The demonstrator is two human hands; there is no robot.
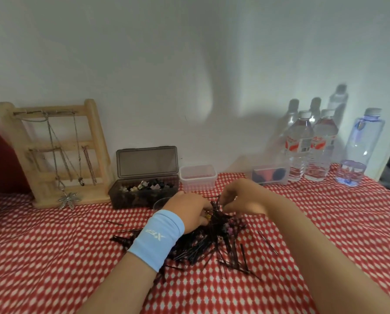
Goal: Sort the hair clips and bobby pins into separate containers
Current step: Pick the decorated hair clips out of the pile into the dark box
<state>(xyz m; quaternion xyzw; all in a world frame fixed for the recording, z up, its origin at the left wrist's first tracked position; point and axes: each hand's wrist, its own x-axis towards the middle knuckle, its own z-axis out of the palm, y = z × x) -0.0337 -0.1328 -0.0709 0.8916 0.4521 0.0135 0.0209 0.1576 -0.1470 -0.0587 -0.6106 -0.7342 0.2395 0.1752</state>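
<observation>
White wall at the back, desk under a red-and-white patterned cloth. The bobby pins sit in one big black tangle mid-desk, with a few small hair clips mixed into the far right side of it. Both hands are at the far edge of the heap. The left hand, the one with the blue wristband, has its fingers curled down into the pins, and I honestly can't tell what they've got. The right hand has its fingers drawn narrow, pinching what looks like a few pins.

What could go wrong? The pins are so meshed that lifting a pinch could drag neighbours along and scatter them – a few strays already lie on the cloth. Tiny clips could also ride along into the wrong container.

The dark box, far left with its lid up, already holds clips. The clear tub just right of it looks empty, though the blur makes that hard to call. There's a small clear cup half hidden behind the left hand, contents unseen.
</observation>
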